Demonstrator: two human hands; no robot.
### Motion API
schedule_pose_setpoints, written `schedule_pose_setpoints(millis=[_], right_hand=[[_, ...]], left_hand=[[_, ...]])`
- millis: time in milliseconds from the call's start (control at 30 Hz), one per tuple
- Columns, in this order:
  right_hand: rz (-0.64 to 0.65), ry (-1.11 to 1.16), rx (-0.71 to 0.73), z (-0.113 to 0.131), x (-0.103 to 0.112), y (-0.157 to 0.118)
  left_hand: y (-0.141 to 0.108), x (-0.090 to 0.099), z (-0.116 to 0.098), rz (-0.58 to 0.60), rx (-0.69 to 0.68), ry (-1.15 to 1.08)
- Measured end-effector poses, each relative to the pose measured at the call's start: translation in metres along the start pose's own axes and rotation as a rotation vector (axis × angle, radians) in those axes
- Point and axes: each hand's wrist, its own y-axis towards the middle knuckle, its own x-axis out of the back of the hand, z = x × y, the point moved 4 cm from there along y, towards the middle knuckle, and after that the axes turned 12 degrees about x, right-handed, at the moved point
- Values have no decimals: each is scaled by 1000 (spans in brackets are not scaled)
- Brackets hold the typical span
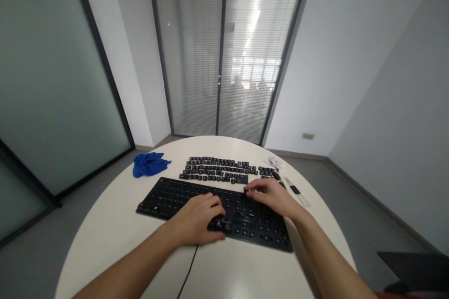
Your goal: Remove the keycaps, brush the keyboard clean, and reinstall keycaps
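Note:
A black keyboard (157,198) lies at a slant on the table, with many of its keycaps off and bare switch posts showing on its right part. My left hand (199,217) grips its near edge around the middle, thumb along the front and curled fingers over the top. A few wide keycaps (222,226) sit between that thumb and the fingers. At the keyboard's far edge, my right hand (268,192) pinches what looks like a small black keycap (245,191), mostly hidden by the fingertips. Behind the keyboard, loose keycaps (213,168) stand in rows.
A crumpled blue cloth (150,164) lies at the far left of the round white table (115,224). A wire keycap puller (295,190) and a whitish crumpled item (274,162) are at the right. A black cable (189,271) runs toward me from the keyboard.

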Motion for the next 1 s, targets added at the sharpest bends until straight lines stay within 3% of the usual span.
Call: schedule_pose_setpoints(millis=[133, 300, 667, 1000], right_hand=[[152, 328, -84, 18, -18, -6], [244, 443, -141, 24, -31, -8], [315, 292, -100, 28, -42, -9], [336, 136, 24, 37, -48, -9]], left_hand=[[0, 3, 3, 6, 27, 8], [-1, 7, 9, 1, 57, 2], [0, 5, 10, -4, 50, 1], [0, 5, 10, -1, 55, 0]])
